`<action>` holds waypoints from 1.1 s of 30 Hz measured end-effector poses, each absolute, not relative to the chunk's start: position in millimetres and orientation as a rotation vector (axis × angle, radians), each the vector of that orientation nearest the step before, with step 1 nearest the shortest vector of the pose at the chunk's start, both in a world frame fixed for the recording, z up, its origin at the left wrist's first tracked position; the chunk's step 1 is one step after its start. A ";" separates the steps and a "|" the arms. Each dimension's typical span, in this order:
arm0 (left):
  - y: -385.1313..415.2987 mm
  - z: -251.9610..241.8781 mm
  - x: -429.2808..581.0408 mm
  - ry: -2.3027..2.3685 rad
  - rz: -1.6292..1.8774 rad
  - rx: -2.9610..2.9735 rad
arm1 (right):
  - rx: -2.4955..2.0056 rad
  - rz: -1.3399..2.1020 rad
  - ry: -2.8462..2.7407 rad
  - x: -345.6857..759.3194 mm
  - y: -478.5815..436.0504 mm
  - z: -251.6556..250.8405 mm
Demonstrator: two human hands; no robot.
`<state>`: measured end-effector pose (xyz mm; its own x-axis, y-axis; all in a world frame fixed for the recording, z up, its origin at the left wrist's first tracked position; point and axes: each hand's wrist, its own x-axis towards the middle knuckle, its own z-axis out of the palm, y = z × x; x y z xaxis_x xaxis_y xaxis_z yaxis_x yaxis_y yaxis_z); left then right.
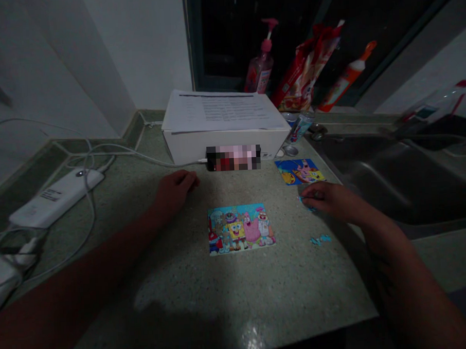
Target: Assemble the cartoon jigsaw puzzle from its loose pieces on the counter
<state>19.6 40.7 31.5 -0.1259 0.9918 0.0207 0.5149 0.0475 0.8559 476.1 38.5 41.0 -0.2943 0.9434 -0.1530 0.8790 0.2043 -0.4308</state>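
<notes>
A jigsaw puzzle with cartoon characters lies flat on the counter in front of me. My left hand rests to its upper left, fingers curled in and nothing visible in them. Over on the right, my right hand is low over the counter with thumb and fingers pinched at a small puzzle piece. Another bluish piece shows just under those fingers, partly hidden. Several loose blue pieces lie below that hand. Just above it is a cartoon picture card.
Behind the puzzle, a phone with a blurred screen leans on a white box, its cable running left to a power strip. A can stands beside the box. A metal sink borders the counter on the right.
</notes>
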 end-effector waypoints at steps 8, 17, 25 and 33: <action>39.9 34.9 20.5 1.748 0.957 1.530 | -1.638 0.625 -2.356 464.2 36.2 39.7; 41.3 33.2 19.8 1.737 0.974 1.523 | -1.694 0.625 -2.360 469.6 36.1 43.4; 40.4 34.8 20.9 1.751 0.957 1.512 | -1.762 0.597 -2.340 471.1 36.3 45.7; 39.7 35.7 19.9 1.759 0.953 1.524 | -1.933 0.658 -2.284 493.5 34.7 54.5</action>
